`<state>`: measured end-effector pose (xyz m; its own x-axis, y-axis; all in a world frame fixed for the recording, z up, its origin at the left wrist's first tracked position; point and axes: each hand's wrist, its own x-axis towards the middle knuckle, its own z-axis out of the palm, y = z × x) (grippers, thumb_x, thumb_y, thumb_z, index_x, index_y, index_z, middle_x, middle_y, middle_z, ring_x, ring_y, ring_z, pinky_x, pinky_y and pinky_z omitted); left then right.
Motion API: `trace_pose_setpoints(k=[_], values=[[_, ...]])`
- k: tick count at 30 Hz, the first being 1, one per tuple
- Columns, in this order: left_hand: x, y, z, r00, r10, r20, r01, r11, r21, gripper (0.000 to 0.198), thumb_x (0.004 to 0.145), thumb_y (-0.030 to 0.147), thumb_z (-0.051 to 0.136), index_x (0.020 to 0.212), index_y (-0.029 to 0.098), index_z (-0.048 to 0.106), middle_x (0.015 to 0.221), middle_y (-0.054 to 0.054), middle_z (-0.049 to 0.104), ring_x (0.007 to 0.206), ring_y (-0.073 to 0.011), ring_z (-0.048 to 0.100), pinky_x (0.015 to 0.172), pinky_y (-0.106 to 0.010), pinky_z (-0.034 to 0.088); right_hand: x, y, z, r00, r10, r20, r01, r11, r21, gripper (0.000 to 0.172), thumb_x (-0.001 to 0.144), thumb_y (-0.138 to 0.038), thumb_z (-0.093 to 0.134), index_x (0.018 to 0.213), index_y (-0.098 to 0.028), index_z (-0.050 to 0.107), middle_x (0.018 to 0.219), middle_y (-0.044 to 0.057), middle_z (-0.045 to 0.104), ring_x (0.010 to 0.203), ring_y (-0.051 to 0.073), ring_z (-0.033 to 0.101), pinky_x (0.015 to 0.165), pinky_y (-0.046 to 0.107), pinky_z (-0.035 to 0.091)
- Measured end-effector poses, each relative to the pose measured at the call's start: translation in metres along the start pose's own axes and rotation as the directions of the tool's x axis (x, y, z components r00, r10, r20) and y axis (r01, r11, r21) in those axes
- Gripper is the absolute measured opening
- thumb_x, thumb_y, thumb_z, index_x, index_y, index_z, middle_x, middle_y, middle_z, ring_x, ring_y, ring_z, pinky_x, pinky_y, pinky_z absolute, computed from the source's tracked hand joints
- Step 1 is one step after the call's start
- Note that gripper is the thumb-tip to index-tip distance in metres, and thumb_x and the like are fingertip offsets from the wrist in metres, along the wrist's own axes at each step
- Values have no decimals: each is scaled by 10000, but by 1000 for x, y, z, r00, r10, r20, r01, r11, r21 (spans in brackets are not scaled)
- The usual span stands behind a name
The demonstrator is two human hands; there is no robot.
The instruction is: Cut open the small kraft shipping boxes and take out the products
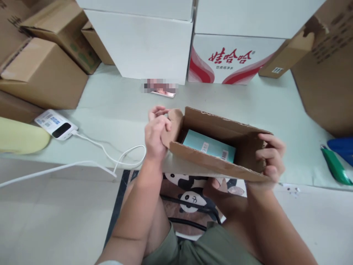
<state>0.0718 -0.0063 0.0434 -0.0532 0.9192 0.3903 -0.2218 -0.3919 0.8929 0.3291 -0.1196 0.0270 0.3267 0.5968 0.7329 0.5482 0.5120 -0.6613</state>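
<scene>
- Cardboard box, small, brown and open at the top, is held up between both hands at the near edge of the pale green table, tilted so its opening faces the camera.
- Inside it a teal packet with a barcode label lies flat against the bottom.
- The left hand is at the box's left end, its fingers curled closed around the raised end flap and pinching the card.
- The right hand grips the right end, with its fingers bent over the end wall and pressed against the card; the thumb is hidden.
- A white power bank lies on the table well to the left, and its white cable loops toward the left wrist.
- Just beyond the box a blurred phone lies before a plain white carton; beside that stands a printed carton with red lettering.
- Brown cartons are stacked at the far left.
- A green tool lies at the right edge of the table.
- Below the box, a panda mat shows on the floor.
</scene>
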Motion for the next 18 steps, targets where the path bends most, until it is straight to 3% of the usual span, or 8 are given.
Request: trace_pose_setpoints(k=[2, 5, 8, 10, 12, 14, 16, 18], values=[[-1, 6, -6, 999, 39, -27, -37, 997, 67, 390, 914, 501, 652, 627, 238, 641, 996, -60, 608, 1130, -251, 574, 1042, -441, 510, -5, 0, 7, 995, -55, -84, 57, 998, 14, 425, 962, -504, 415, 666, -221, 525, 1190, 71, 633, 1043, 277, 606, 1002, 529, 485], [2, 38, -9, 984, 161, 73, -174, 948, 268, 148, 895, 383, 718, 780, 291, 733, 851, -19, 620, 1005, -221, 612, 918, -421, 534, -6, -3, 11, 994, -93, -58, 96, 995, 42, 409, 977, -514, 390, 723, -224, 528, 1231, 71, 608, 1057, 286, 600, 973, 530, 506], [13, 91, 12, 912, 190, 364, -358, 802, 478, 66, 914, 296, 693, 860, 289, 731, 869, 11, 688, 868, -178, 648, 780, -370, 540, -5, -8, 9, 993, -118, 5, 117, 990, 85, 369, 998, -481, 397, 767, -222, 522, 1279, 74, 588, 1071, 270, 597, 953, 496, 523], [23, 123, 42, 734, -57, 676, -450, 705, 548, 95, 925, 263, 650, 880, 237, 729, 909, 1, 746, 826, -164, 671, 730, -326, 535, -5, -13, 7, 988, -155, 26, 151, 982, 111, 329, 1000, -455, 419, 787, -224, 519, 1281, 82, 577, 1067, 259, 595, 941, 474, 532], [32, 141, 79, 406, -416, 814, -461, 675, 575, 161, 918, 263, 617, 1001, 208, 744, 1014, -16, 779, 879, -167, 697, 749, -290, 537, -5, -17, 5, 983, -180, 26, 174, 974, 143, 293, 994, -437, 434, 811, -227, 524, 1290, 92, 563, 1076, 259, 593, 938, 467, 535], [36, 144, 115, 108, -619, 778, -463, 661, 590, 290, 883, 268, 630, 1150, 207, 726, 1135, -18, 773, 981, -177, 706, 829, -271, 539, -7, -20, 5, 983, -184, 15, 180, 971, 160, 265, 980, -422, 446, 820, -229, 530, 1297, 97, 562, 1086, 264, 597, 936, 472, 532], [31, 134, 143, -40, -717, 696, -501, 617, 607, 344, 848, 271, 649, 1180, 200, 707, 1159, -16, 763, 1007, -180, 701, 870, -264, 533, -8, -23, 4, 982, -189, 5, 186, 972, 146, 240, 958, -406, 458, 816, -230, 539, 1291, 98, 578, 1092, 269, 603, 932, 476, 524], [21, 118, 161, -55, -800, 598, -595, 507, 623, 277, 820, 266, 650, 1077, 191, 719, 1050, -6, 762, 926, -174, 690, 848, -262, 531, -9, -23, 1, 980, -198, -2, 196, 973, 120, 209, 940, -376, 462, 817, -230, 548, 1290, 99, 596, 1111, 272, 607, 941, 473, 510]])
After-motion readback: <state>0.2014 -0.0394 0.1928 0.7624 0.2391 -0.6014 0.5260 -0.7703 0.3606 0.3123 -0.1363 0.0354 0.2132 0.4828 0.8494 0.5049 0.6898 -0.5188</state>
